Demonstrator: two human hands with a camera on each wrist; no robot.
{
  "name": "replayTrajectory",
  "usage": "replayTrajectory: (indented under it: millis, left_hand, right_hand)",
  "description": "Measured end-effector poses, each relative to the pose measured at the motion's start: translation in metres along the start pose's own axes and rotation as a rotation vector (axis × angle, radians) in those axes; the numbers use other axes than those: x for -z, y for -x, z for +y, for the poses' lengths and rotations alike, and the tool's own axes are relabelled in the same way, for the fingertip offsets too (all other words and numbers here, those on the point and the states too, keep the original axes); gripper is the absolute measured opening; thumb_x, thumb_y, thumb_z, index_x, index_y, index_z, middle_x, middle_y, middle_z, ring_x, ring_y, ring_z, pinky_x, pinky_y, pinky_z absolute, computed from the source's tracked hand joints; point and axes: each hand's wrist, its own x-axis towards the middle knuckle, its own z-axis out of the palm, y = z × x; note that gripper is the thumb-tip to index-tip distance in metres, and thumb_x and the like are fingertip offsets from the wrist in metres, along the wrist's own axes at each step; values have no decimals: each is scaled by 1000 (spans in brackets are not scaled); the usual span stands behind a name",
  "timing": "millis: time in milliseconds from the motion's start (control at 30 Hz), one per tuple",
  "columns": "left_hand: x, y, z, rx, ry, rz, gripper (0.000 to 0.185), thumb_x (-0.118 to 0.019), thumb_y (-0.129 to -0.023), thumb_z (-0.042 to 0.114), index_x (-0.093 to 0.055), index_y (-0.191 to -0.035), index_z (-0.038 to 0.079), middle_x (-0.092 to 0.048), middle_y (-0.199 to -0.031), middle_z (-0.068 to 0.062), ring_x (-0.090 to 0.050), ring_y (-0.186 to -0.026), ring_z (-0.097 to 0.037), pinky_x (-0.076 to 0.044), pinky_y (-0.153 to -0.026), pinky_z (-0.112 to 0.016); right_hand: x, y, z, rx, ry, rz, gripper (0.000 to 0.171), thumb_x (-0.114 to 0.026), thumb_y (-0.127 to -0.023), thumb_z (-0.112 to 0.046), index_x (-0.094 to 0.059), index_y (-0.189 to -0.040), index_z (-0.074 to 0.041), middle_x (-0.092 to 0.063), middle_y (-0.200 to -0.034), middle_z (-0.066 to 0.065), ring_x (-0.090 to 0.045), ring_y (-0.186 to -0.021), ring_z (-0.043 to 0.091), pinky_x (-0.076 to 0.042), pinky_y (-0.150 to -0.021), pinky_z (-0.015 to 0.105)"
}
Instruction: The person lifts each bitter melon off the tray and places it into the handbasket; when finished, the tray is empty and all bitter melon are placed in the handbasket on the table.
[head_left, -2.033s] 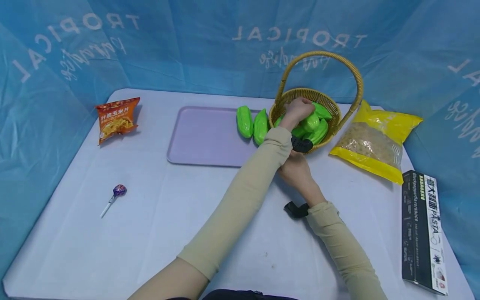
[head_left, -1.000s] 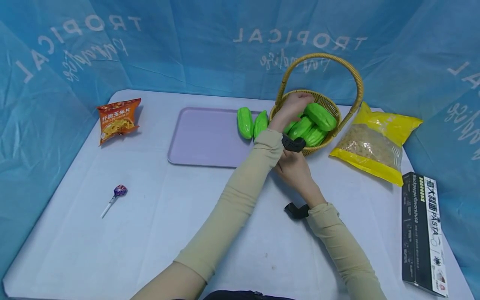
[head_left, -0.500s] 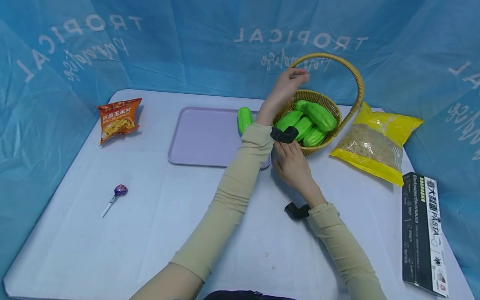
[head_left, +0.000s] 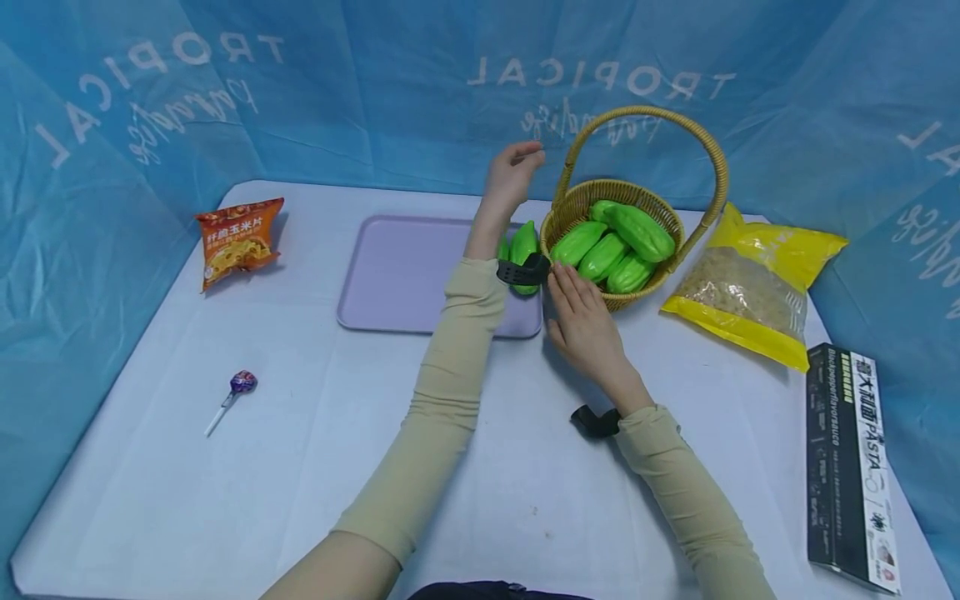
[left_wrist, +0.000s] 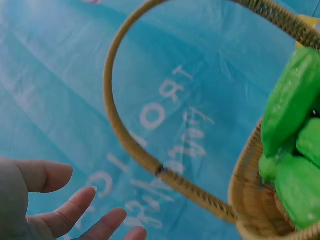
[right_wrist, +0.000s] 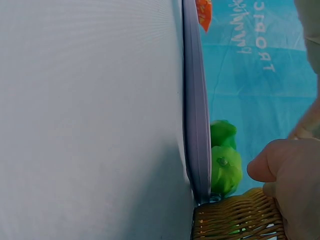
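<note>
My left hand [head_left: 510, 179] is raised above the back of the lilac tray [head_left: 390, 275], left of the wicker basket [head_left: 551, 225]. It holds nothing, and its fingers [left_wrist: 75, 205] are loosely extended in the left wrist view. My right hand [head_left: 590, 333] rests its fairly straight fingers against the basket's front-left side. Several glossy green, ridged vegetables [head_left: 637, 232], like bitter melons, lie piled in the basket. Two more green vegetables [head_left: 524, 242] are on the tray's right end, partly hidden by my left arm. Their ends show past the tray rim in the right wrist view.
An orange snack bag [head_left: 238, 243] stands at the back left, with a lollipop [head_left: 231, 400] nearer the front. To the basket's right lie a yellow see-through bag [head_left: 753, 283] and a black-and-white pasta box [head_left: 851, 467]. A blue printed curtain [head_left: 405, 100] closes off the back.
My left hand has come up out of the basket and moved left over the tray. A green vegetable it handled now lies on top of the pile. My right hand's fingers have straightened against the basket.
</note>
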Motion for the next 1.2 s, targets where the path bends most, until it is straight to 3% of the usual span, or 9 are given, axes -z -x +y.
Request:
replayTrajectory:
  millis: [200,300,400,533,667,800,933,1067,1200]
  left_hand:
    - [11,-7,-20,56,3,101,35,-51,-101,30,-56,-135,24,-52,-141,2,-53,-101,-12,-46,-87,-32]
    - [15,-8,-30,71,-9,156,34,-52,-101,28,-58,-134,22,-52,-141,1,-54,-106,-14,-46,-91,-31]
    - [18,-9,-39,90,-24,212,34,-52,-101,26,-58,-133,19,-53,-141,0,-51,-125,-16,-44,-100,-32]
    - [22,-8,-50,103,-18,252,35,-51,-101,23,-58,-133,14,-55,-139,-4,-51,-127,-20,-45,-100,-33]
    - [25,-6,-59,92,3,273,35,-50,-101,22,-58,-133,13,-57,-137,-6,-58,-100,-14,-46,-82,-25]
    - [27,-6,-68,80,11,308,34,-50,-101,22,-59,-132,12,-59,-134,-7,-47,-69,-7,-38,-62,-20]
    - [30,-5,-74,91,-23,329,35,-51,-100,20,-58,-133,10,-59,-133,-9,-52,-81,-10,-40,-66,-19]
    - [32,-6,-80,133,-51,321,37,-53,-99,19,-57,-134,10,-55,-133,-10,-53,-108,-19,-43,-82,-24]
    - [31,-7,-88,156,-89,295,39,-55,-97,18,-57,-135,10,-51,-136,-12,-48,-118,-22,-42,-96,-32]
  right_hand:
    - [-1,0,1,-6,6,-13,63,-50,-97,-18,-26,-151,2,-21,-161,16,-18,-150,31,-16,-122,46]
    - [0,0,1,-12,-5,-16,63,-50,-97,-18,-26,-151,2,-21,-161,16,-17,-150,31,-15,-122,46]
    - [0,0,1,-13,-11,-18,63,-50,-97,-18,-26,-151,2,-21,-161,16,-18,-150,31,-16,-122,46]
    - [-1,0,1,-8,-11,-17,63,-50,-97,-17,-26,-151,2,-21,-160,16,-18,-150,31,-17,-122,46]
    - [0,0,0,-7,-11,-16,62,-50,-97,-17,-26,-151,3,-21,-160,16,-18,-150,31,-17,-122,47]
    - [0,0,0,-7,-8,-20,62,-50,-97,-17,-26,-151,3,-20,-161,16,-18,-150,31,-17,-122,47]
    - [-1,0,0,-11,-7,-30,63,-49,-97,-17,-25,-151,2,-19,-161,16,-17,-150,31,-16,-122,46]
    - [0,0,-1,-16,-13,-38,63,-50,-97,-17,-24,-152,2,-19,-161,16,-16,-151,31,-14,-122,46]
    - [0,0,-1,-19,-13,-38,63,-50,-97,-17,-25,-151,2,-19,-161,16,-16,-150,31,-14,-122,46]
